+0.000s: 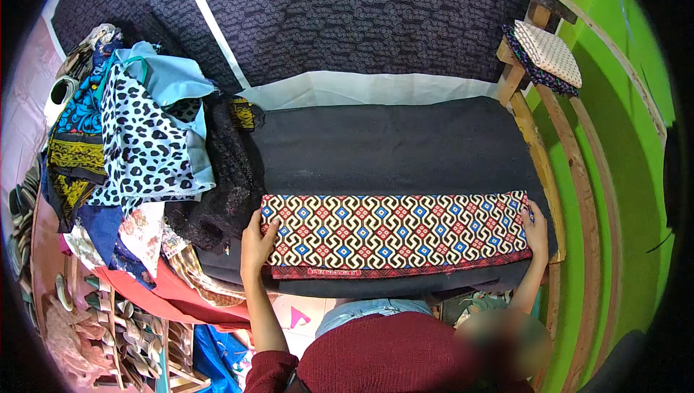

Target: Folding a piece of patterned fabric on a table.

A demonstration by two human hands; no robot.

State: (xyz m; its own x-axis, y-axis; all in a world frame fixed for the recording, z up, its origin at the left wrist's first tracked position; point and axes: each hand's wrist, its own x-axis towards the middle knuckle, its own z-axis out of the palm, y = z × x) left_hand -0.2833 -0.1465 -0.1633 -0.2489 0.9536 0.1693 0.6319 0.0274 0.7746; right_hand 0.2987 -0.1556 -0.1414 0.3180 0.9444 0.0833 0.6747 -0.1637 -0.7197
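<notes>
A long folded strip of patterned fabric lies flat across the dark cloth-covered table. It carries cream, blue, red and black geometric figures, and a dark red border runs along its near edge. At the strip's left end my left hand pinches the edge, with the thumb on top and the fingers partly hidden beside and under it. My right hand holds the opposite short end, its fingertips at the far right corner. Between the two hands the fabric looks fairly smooth and straight.
To the left is a heap of cloths, including a black-and-white spotted piece and black lacy fabric. Wooden rails run along the right side by a green wall. A small stack of folded cloth rests at the back right.
</notes>
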